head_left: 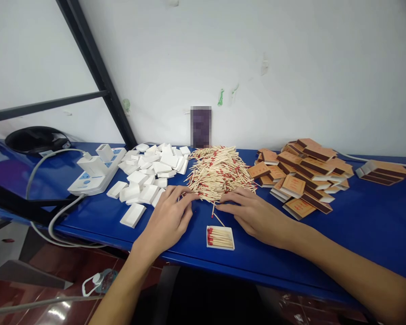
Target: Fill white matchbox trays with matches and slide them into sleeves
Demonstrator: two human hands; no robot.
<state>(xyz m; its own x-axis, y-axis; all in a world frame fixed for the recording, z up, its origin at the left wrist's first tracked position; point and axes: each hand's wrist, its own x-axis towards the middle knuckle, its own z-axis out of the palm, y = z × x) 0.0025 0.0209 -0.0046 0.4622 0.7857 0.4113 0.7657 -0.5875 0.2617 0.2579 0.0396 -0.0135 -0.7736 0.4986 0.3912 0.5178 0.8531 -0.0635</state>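
A big heap of red-tipped matchsticks (218, 172) lies in the middle of the blue table (358, 221). My left hand (171, 219) rests at the heap's near left edge, fingers curled and touching the sticks. My right hand (253, 212) lies at the near right edge, fingers stretched flat toward the heap. Between the hands, near the table's front edge, sits a white inner tray (220, 238) partly filled with matches. One loose match (218, 219) lies just above it.
Several empty white trays (149, 174) are piled to the left. Orange-brown matchbox sleeves (301, 174) are heaped to the right, a small stack (382, 172) farther right. A white power strip (94, 174) with cables sits at the left, a black metal frame (94, 67) behind it.
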